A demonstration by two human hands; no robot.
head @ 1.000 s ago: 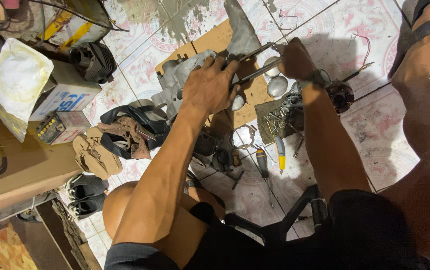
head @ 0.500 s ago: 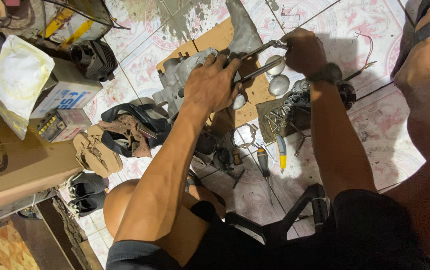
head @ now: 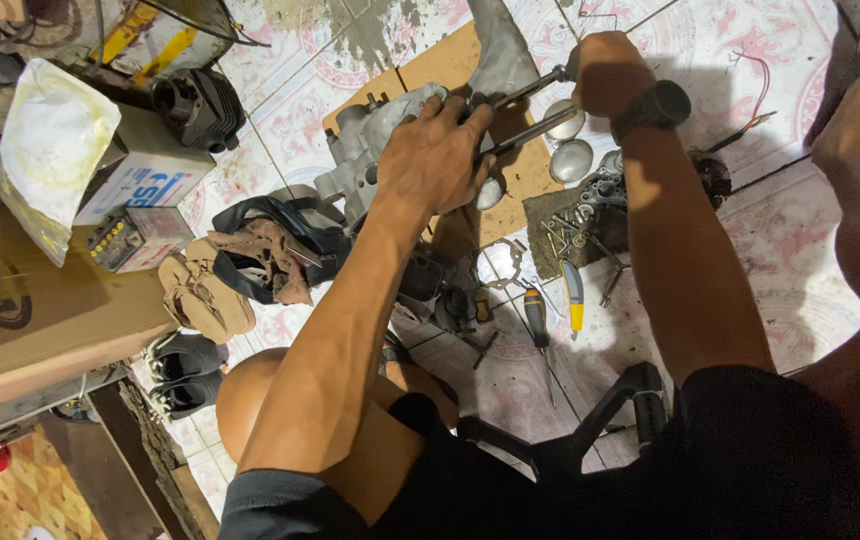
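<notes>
In the upper middle of the frame, on a sheet of brown cardboard (head: 430, 75) laid over the tiled floor, sits a grey metal engine casing (head: 375, 140). The left hand (head: 435, 160) presses down flat on its right side, fingers spread and curled over the edge, holding it steady. Two long metal rods (head: 530, 110) run from under those fingers up and to the right, their long axis slanting toward the upper right of the frame. The right hand (head: 605, 70) is closed in a fist around the far end of the upper rod (a dark watch sits on that wrist), so it lies up and to the right of the casing, further off than the left. Both forearms reach up from the bottom, nearly straight. Just below the rods lie round metal caps (head: 570, 160), and lower down a yellow-handled screwdriver (head: 573, 295).
</notes>
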